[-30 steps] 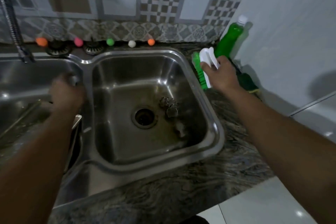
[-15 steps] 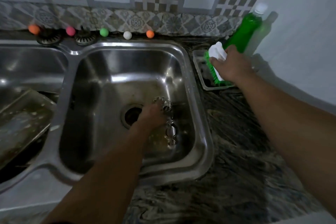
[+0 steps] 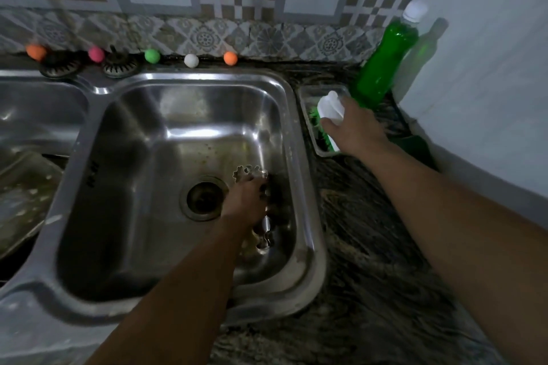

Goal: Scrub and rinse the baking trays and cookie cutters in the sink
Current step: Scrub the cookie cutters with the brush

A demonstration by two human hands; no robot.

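A flower-shaped metal cookie cutter point(image 3: 246, 170) lies on the floor of the right sink basin point(image 3: 310, 216), just right of the drain point(image 3: 204, 197). My left hand point(image 3: 246, 200) reaches down onto it with fingers curled over its near edge. More cutters point(image 3: 265, 235) lie beside my wrist, partly hidden. A dirty baking tray point(image 3: 26, 201) leans in the left basin. On the counter, my right hand point(image 3: 353, 130) grips the white handle of a green-bristled scrub brush point(image 3: 330, 107) over a small tray point(image 3: 307, 98).
A green soap bottle point(image 3: 385, 68) with a white cap stands in the back right corner, and a dark green sponge point(image 3: 415, 145) lies by the wall. Small coloured balls point(image 3: 191, 60) and two sink strainers point(image 3: 120, 64) line the back ledge. Dark granite counter surrounds the sink.
My left hand moved from the divider between the basins down to the cookie cutters in the right basin. My right hand kept hold of the brush and lowered it toward the small tray.
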